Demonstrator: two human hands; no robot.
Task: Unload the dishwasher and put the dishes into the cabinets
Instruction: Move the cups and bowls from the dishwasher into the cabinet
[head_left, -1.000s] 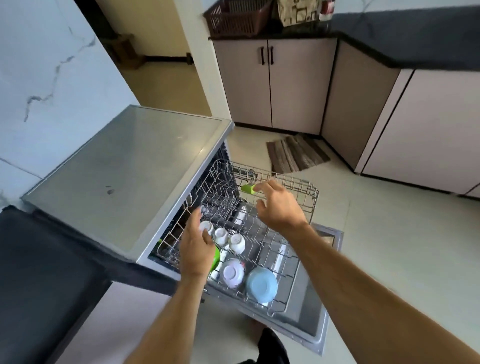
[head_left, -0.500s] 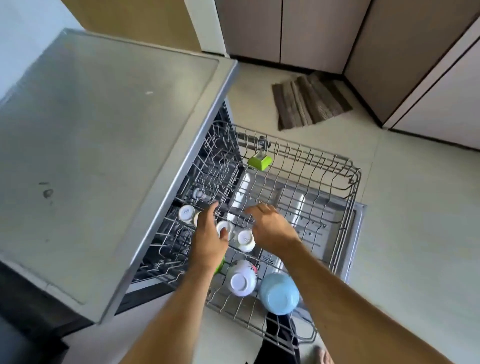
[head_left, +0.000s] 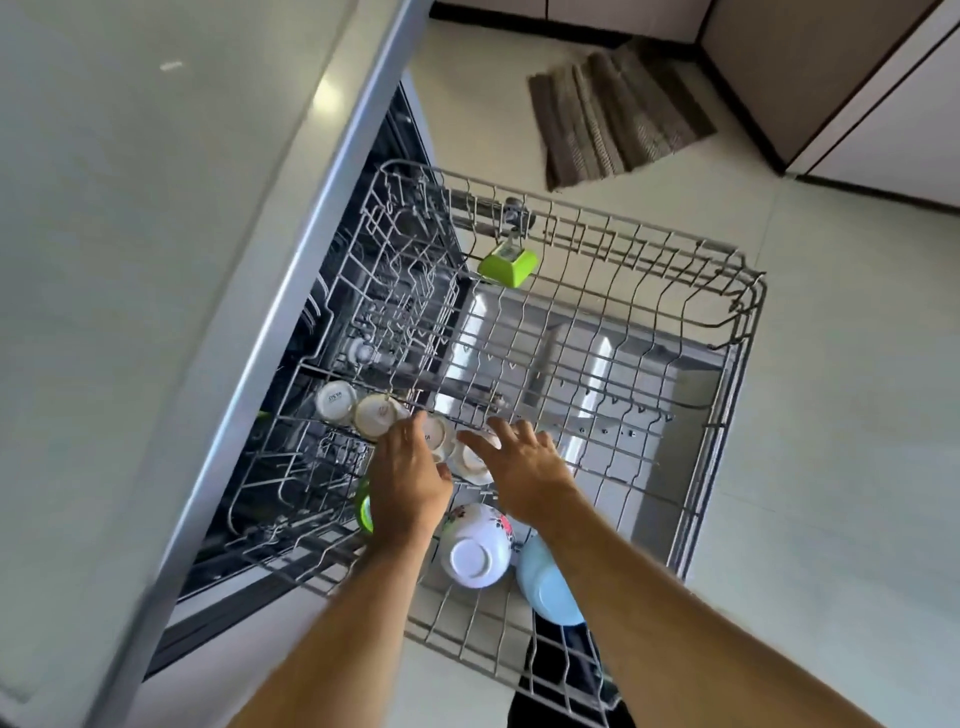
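Observation:
The dishwasher's upper wire rack (head_left: 727, 322) is pulled out. Near its left front stands a row of small white cups, bottoms up: one (head_left: 336, 400) far left, a second (head_left: 376, 414) beside it. My left hand (head_left: 410, 478) curls over a third cup (head_left: 438, 435), which sits between forefinger and thumb. My right hand (head_left: 524, 467) hovers with spread, straight fingers over another cup (head_left: 470, 460) and touches it. Closer to me lie an upturned floral bowl (head_left: 475, 545) and a light blue bowl (head_left: 548, 587). A green item (head_left: 363, 506) peeks out under my left hand.
A green clip-on block (head_left: 506, 265) hangs on the rack's far rail. The dishwasher's grey top (head_left: 156, 260) fills the left. Beyond the rack lie a tiled floor, a brown mat (head_left: 618, 114) and closed lower cabinets (head_left: 831, 78).
The camera has come closer and tilted down. My right hand came back from the green clip to the row of cups. My left hand has settled over the third cup.

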